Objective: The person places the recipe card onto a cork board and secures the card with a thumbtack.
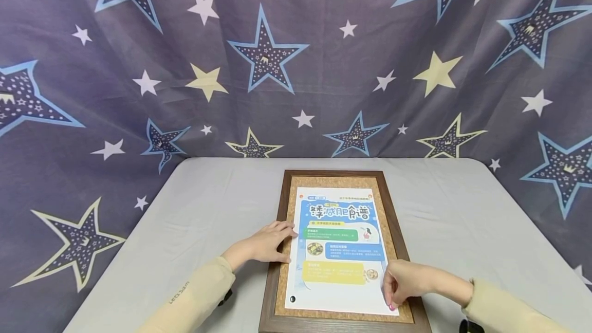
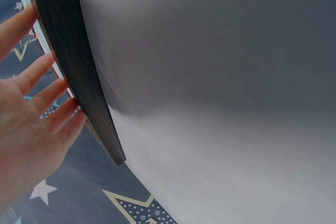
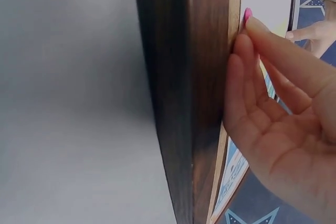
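Observation:
A printed poster [image 1: 339,299] lies on a cork board [image 1: 333,181] with a dark brown wooden frame [image 1: 395,220]. My right hand [image 1: 407,281] is at the poster's lower right corner. Its thumb and fingertips pinch a pink pushpin [image 3: 248,14] there; the pin's point is hidden. A black pushpin [image 1: 293,299] sits in the lower left corner, and small orange pins [image 1: 301,196] show at the top corners. On the left, my left hand [image 1: 270,243] lies over the frame's edge, fingers spread, fingertips touching the poster's left margin.
The board lies on a table with a light grey cover [image 1: 222,194], which extends on both sides of it. A dark curtain [image 1: 296,66] printed with stars hangs behind and around the table.

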{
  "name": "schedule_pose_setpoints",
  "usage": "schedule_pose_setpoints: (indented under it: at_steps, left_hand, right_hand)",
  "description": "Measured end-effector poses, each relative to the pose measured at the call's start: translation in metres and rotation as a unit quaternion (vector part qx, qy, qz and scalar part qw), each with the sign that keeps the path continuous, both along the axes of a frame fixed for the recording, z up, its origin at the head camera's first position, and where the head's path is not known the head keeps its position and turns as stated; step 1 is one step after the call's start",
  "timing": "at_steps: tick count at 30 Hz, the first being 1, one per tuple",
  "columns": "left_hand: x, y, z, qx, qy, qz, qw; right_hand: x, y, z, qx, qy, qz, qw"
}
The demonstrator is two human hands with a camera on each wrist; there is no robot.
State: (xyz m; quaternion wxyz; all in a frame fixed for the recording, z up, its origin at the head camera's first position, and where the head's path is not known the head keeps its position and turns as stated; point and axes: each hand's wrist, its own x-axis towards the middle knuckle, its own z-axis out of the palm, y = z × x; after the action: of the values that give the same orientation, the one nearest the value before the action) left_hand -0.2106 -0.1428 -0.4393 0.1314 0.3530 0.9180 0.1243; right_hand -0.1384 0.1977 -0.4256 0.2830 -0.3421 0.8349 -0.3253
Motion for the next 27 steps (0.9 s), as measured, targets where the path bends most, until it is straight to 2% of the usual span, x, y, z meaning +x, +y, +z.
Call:
schedule_pose_setpoints:
  at_steps: [5, 14, 19, 23, 27]
  left_hand:
    - [0.001, 0.0, 0.002, 0.002, -0.005, 0.001, 1.0]
    - [0.0, -0.001, 0.001, 0.004, -0.004, 0.002, 1.0]
    - [0.0, 0.0, 0.001, 0.003, -0.005, 0.002, 1.0]
    - [0.0, -0.001, 0.0, 0.008, -0.007, 0.005, 0.9999]
    - [0.001, -0.001, -0.001, 0.017, -0.011, 0.013, 0.9997]
  right_hand:
    - [0.002, -0.002, 0.0, 0.016, 0.001, -0.016, 0.9997]
    - [0.003, -0.001, -0.002, 0.002, 0.032, 0.001, 0.9995]
    - [-0.002, 0.006, -0.006, -0.057, 0.004, 0.03, 0.9979]
    - [-0.004, 0.01, -0.007, -0.104, -0.023, 0.034, 0.9937]
    - [-0.006, 0.013, -0.008, -0.118, -0.011, 0.027, 0.9926]
